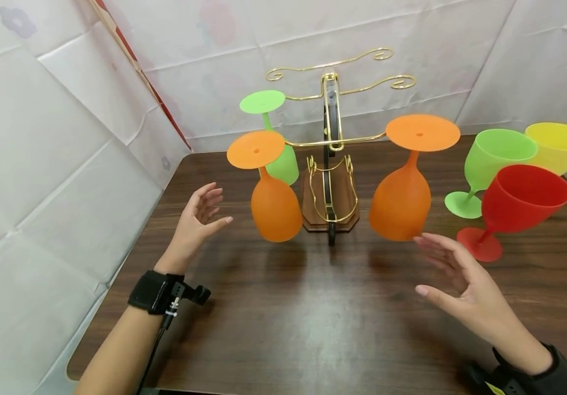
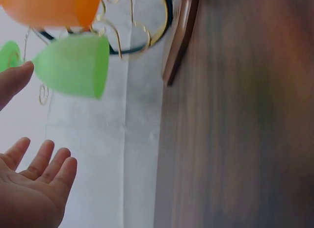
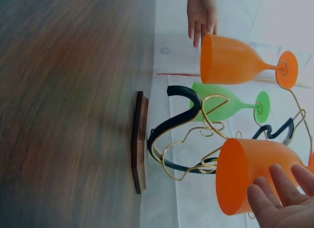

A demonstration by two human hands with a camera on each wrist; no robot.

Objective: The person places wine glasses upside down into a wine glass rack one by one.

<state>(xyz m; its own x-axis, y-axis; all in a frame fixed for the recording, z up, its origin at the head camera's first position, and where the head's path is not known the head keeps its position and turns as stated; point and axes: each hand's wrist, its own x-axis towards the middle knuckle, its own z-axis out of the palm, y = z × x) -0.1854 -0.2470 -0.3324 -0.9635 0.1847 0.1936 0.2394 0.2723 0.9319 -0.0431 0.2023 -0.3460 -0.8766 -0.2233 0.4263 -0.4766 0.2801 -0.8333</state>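
Left hand [image 1: 197,222]: holds nothing; the fingers are loosely bent and the thumb stands out, just left of the left orange glass [image 1: 277,211] and apart from it.
Right hand [image 1: 471,285]: empty, fingers relaxed, at the near side of the right orange glass [image 1: 402,206]; whether a fingertip brushes that glass, I cannot tell.
Orange glasses: both hang upside down, one at each end of the near bar [image 1: 313,144], with their feet on top.
Hanging green glass [image 1: 285,167]: upside down at the left end of the middle bar [image 1: 305,98], behind the left orange glass.
Bare ends: the right curl of the middle bar and both curls of the far bar [image 1: 303,69] carry no glass.
Rack [image 1: 331,104]: gold wire and a dark curved frame on a wooden base [image 1: 342,192], on the far part of the table [image 1: 283,329].
Standing glasses: on the right, upright; red glass [image 1: 520,208] nearest, standing green glass [image 1: 486,164] farther, yellow glass [image 1: 560,153] far right.
Step in hand: likely hanging glasses on the rack, about half done, with both hands between grasps.
Next move: probably calls for the right hand to take a standing glass, turn it over and slide its foot onto a bare curl without knocking the hung ones.
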